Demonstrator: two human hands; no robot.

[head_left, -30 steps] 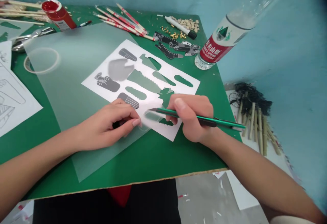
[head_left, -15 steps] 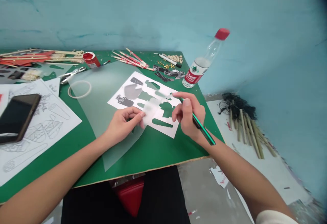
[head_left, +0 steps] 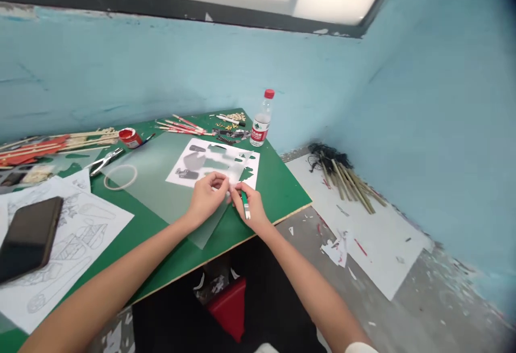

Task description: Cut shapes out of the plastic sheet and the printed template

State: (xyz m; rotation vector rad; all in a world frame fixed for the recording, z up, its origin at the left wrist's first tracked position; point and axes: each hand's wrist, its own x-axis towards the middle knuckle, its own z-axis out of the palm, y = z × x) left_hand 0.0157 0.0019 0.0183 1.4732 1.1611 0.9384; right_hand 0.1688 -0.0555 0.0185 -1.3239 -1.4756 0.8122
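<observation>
My left hand [head_left: 208, 194] is pinched closed on a small clear cut-out piece [head_left: 237, 173] at the near edge of a translucent plastic sheet [head_left: 153, 175]. My right hand [head_left: 249, 204] meets it fingertip to fingertip, touching the same piece while gripping a green craft knife [head_left: 245, 205] that points back toward me. Under the sheet lies a white printed paper [head_left: 226, 162] with grey figure parts and cut-out holes showing the green mat [head_left: 278, 192].
A water bottle [head_left: 261, 121] stands at the table's far right corner. Red-tipped sticks [head_left: 181, 126], a red paint jar [head_left: 129, 137], pliers [head_left: 105, 160], a tape ring [head_left: 120, 177], drawing sheets [head_left: 76, 235] and a black phone [head_left: 28, 237] lie left. Bamboo sticks [head_left: 346, 178] lie on the floor.
The camera view has lifted and pulled back. My hands have come together over the sheet's near edge, and the knife has swung from pointing outward to pointing toward me.
</observation>
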